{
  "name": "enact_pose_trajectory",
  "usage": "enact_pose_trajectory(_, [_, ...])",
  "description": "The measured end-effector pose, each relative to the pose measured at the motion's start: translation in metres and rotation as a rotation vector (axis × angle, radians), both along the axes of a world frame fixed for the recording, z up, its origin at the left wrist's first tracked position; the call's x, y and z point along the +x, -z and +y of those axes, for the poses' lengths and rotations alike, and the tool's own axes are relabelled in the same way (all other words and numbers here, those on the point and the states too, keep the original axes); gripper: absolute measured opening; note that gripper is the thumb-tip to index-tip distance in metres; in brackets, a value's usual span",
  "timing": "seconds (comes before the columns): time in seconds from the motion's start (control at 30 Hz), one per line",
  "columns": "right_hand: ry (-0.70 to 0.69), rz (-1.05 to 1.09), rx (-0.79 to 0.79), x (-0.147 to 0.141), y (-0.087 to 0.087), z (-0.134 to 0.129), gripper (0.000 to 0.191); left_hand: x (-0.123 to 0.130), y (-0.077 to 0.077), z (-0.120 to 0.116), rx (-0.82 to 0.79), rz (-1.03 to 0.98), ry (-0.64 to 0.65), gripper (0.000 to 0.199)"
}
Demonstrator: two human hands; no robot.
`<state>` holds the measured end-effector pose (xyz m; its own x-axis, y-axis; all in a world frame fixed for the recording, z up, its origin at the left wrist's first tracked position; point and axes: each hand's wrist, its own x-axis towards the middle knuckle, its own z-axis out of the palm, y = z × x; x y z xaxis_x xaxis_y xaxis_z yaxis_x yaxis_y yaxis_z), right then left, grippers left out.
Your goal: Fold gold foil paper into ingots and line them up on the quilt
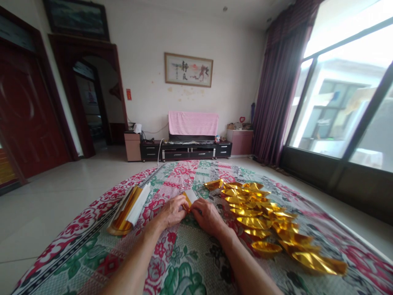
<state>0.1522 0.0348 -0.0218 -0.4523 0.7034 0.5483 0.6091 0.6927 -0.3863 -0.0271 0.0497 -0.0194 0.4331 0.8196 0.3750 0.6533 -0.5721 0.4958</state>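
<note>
A small sheet of gold-and-white foil paper (190,196) stands between my two hands, over the middle of the table. My left hand (174,211) pinches its near edge from the left with bent fingers. From the other side my right hand (206,214) grips the same paper, its thumb close to the left one. Part of the sheet is hidden behind the fingers. To the right lie several folded gold paper ingots (254,223) in rows, shiny and boat-shaped. Left of my hands rests a loose stack of gold and white paper sheets (130,209), curled at the near end.
A patterned floral cloth (181,254) covers the round table. Beyond it, a low black cabinet (188,152) stands against the wall, with a pink cloth (193,123) draped over something on it. A purple curtain (273,94) and large window are on the right.
</note>
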Motion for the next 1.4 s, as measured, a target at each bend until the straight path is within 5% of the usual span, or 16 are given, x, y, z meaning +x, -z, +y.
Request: enact_pose_trajectory(1.4, [0.036,0.101,-0.016,0.002,0.007,0.01,0.023,0.01,0.011,0.008,0.075,0.097,-0.171,0.009])
